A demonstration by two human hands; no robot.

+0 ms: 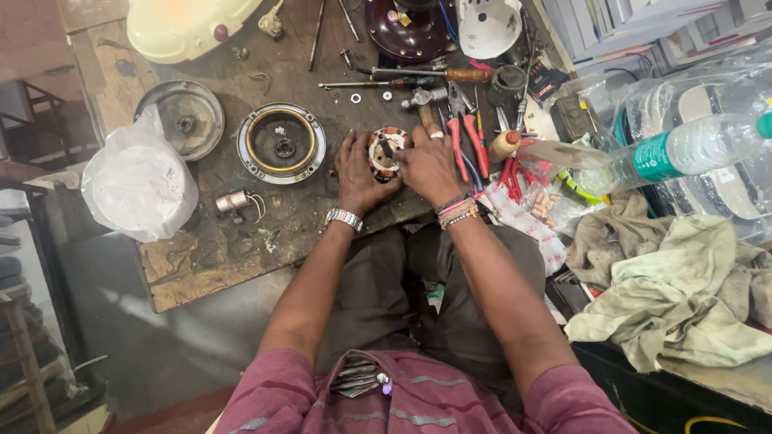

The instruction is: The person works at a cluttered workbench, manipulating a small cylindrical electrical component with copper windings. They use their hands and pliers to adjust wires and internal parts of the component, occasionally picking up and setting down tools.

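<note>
Your 2 hands flank the stator (384, 151) on the bench (241, 233): left hand (359, 170) grips its left side, right hand (428, 165) its right, equally near.

Both forearms reach toward twelve o'clock, wrists close together. The left hand (358, 173) and right hand (429, 165) curl inward, fingers bent.
</note>
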